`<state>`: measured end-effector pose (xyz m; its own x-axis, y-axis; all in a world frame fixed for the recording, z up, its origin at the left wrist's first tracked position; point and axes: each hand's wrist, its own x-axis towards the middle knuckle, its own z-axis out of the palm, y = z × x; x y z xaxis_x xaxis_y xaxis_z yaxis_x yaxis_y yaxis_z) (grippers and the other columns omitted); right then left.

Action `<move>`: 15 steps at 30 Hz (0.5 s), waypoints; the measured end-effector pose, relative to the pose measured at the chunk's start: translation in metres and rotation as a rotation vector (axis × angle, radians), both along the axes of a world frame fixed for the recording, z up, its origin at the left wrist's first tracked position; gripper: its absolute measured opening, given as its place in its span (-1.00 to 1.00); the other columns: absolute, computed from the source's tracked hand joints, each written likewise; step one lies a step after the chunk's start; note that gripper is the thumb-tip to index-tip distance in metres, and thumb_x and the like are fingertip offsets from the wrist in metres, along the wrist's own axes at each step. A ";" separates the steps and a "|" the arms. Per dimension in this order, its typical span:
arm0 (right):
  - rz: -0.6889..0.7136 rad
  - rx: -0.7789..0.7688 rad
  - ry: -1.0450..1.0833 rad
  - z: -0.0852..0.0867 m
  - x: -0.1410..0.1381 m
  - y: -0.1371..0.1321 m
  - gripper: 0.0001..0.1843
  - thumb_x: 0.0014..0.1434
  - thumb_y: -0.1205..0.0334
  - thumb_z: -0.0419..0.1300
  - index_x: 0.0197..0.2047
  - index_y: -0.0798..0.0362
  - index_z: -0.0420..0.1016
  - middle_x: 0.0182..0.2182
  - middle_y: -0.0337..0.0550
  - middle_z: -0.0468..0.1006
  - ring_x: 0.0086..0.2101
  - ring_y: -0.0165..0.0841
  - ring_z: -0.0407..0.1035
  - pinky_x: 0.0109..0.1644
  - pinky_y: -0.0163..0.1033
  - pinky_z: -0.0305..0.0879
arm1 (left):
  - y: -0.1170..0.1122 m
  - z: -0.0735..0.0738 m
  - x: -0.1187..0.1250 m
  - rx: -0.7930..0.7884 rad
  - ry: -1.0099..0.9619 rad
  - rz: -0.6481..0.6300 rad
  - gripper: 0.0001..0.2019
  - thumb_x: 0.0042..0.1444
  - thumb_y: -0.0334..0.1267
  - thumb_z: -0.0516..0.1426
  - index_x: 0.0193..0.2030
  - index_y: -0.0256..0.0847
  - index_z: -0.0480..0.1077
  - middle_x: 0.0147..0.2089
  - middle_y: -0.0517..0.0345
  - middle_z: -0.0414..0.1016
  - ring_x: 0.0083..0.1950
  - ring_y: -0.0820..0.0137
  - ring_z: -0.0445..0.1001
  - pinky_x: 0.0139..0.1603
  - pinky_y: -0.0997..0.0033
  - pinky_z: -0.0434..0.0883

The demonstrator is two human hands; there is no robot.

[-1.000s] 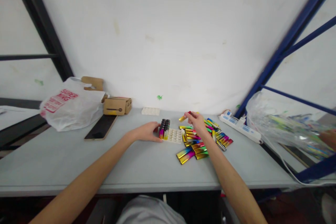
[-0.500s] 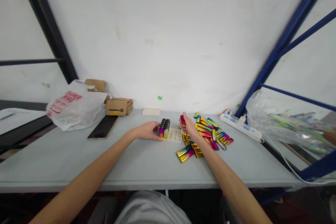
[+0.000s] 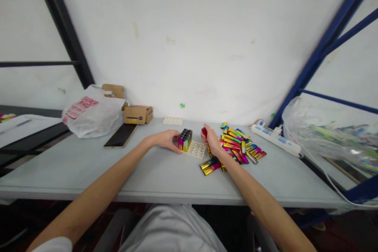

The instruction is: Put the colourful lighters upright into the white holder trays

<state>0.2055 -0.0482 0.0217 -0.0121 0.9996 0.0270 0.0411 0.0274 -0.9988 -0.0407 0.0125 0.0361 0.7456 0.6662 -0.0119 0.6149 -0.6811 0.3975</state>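
Note:
A white tray (image 3: pixel 197 149) with rows of round hollows lies on the table in front of me. Upright in its left part stand several shiny, colourful lighters (image 3: pixel 185 140) with black tops. My left hand (image 3: pixel 167 140) grips the tray's left end, its thumb at the front corner and its fingers behind, against the standing lighters. Just right of the tray and above the table, my right hand (image 3: pixel 211 140) is closed on a red lighter (image 3: pixel 204 131), whose end shows past the fingers. A loose pile of metallic lighters (image 3: pixel 236 145) lies beside and partly behind that hand.
Another white tray (image 3: pixel 173 121) lies by the wall. At left are a phone (image 3: pixel 120 136), a cardboard box (image 3: pixel 138 115) and a white plastic bag (image 3: pixel 91 114). A power strip (image 3: pixel 277 139) and a clear bag of colourful items (image 3: pixel 330 138) sit at right.
The view has shifted slightly, moving everything a little up and to the right. Both hands keep nearly the same places by the tray, the red lighter still in my right hand.

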 end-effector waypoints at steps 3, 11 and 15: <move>-0.038 -0.004 0.041 -0.001 0.000 0.001 -0.46 0.35 -0.15 -0.05 -0.58 -0.05 0.06 -0.69 -0.43 -0.04 -0.67 -0.51 -0.19 -0.60 -0.33 -0.24 | 0.000 0.001 0.000 0.005 -0.002 0.000 -0.34 -0.22 0.32 0.35 -0.19 -0.24 0.45 -0.26 0.14 0.45 -0.27 0.30 0.36 -0.29 0.40 0.25; -0.015 0.136 -0.090 -0.008 0.002 0.005 -0.53 0.31 -0.03 -0.06 -0.60 -0.06 0.08 -0.72 -0.39 0.01 -0.68 -0.48 -0.12 -0.59 -0.30 -0.16 | -0.005 0.006 -0.002 -0.027 0.034 -0.021 -0.38 -0.15 0.33 0.34 -0.22 -0.21 0.47 -0.42 0.26 0.38 -0.40 0.39 0.31 -0.41 0.44 0.16; 0.023 0.175 -0.197 -0.010 0.004 0.008 -0.43 0.36 -0.25 -0.14 -0.55 -0.07 0.12 -0.71 -0.38 0.04 -0.67 -0.44 -0.06 -0.57 -0.29 -0.10 | -0.009 0.009 -0.001 -0.034 0.047 -0.004 -0.39 -0.14 0.28 0.35 -0.16 -0.21 0.49 -0.40 0.26 0.42 -0.39 0.39 0.35 -0.40 0.45 0.19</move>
